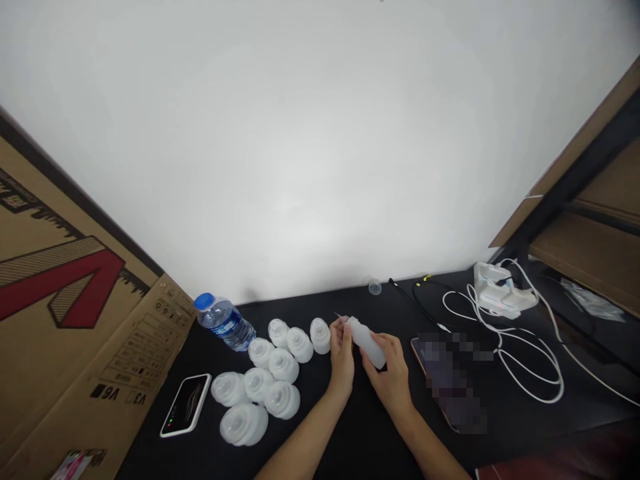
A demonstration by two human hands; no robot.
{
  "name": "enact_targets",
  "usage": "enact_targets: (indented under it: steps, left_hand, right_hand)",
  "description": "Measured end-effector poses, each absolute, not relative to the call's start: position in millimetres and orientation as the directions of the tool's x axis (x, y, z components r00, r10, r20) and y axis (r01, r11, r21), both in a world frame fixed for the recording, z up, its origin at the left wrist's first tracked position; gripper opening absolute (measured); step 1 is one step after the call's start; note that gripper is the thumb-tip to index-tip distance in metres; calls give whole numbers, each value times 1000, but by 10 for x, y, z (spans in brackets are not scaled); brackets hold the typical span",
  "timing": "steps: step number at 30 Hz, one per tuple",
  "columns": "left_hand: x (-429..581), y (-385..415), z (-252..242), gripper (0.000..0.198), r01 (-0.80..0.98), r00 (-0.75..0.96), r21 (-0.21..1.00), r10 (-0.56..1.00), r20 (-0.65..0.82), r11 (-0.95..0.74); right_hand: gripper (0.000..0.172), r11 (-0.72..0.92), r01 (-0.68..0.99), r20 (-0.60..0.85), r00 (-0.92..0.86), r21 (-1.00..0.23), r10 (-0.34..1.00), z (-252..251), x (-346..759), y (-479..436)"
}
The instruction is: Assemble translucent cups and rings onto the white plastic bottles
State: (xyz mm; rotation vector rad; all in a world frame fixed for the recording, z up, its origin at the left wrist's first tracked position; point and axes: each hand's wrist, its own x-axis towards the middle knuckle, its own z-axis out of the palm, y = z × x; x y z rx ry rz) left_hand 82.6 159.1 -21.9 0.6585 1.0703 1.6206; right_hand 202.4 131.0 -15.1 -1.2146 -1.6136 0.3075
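Ten or so white plastic bottles stand grouped left of centre on the black table, while one more bottle sits at lower centre, the right hand wrapped closely around its body and the left hand narrowly pinching its tip

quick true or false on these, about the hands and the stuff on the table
1. The left hand and right hand both hold a white plastic squeeze bottle. True.
2. The water bottle has a red cap. False: its cap is blue.
3. The translucent white plastic pieces lie to the right of the hands. False: they lie to the left.
4. A white cable lies to the right of the hands. True.
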Motion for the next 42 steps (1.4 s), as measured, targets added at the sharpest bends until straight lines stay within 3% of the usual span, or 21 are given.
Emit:
enact_targets:
  steps: [10, 17, 28, 31, 34, 38, 42]
  left_hand:
    - [841, 1617, -245, 50, -598, -265, 800, 954, -141, -48]
    - [824, 1638, -213, 42, -647, -239, 760, 962, -129, -59]
    - [842, 1618, -163, 46, -585, -275, 808, 955, -110, -75]
    - [842, 1625, -161, 47, -585, -284, 807, 952, -114, -78]
    - [844, 1635, -183, 50, -602, -279, 795, 951, -130, -69]
    - [840, 1651, -225, 51, -643, -247, 764, 958, -147, -49]
    - [831, 1662, -226, 45, -660, -261, 749, 954, -145, -66]
  right_hand:
    - [36, 532, 489, 613, 6, -691, 790, -344, 2075, 1382]
    - [35, 424, 456, 496, 45, -783, 867, -243, 2067, 1347]
    - [32, 503, 560, 599, -15, -658, 801, -318, 2156, 1384]
    - [31, 441, 528, 522, 6, -726, 853, -256, 2134, 1361]
    - [44, 279, 509, 363, 71, -814, 929, -195, 2110, 1337]
    - [47, 176, 498, 255, 94, -849, 962, -178, 2105, 1321]
    - [37, 321, 498, 396, 50, -806, 917, -217, 2111, 1343]
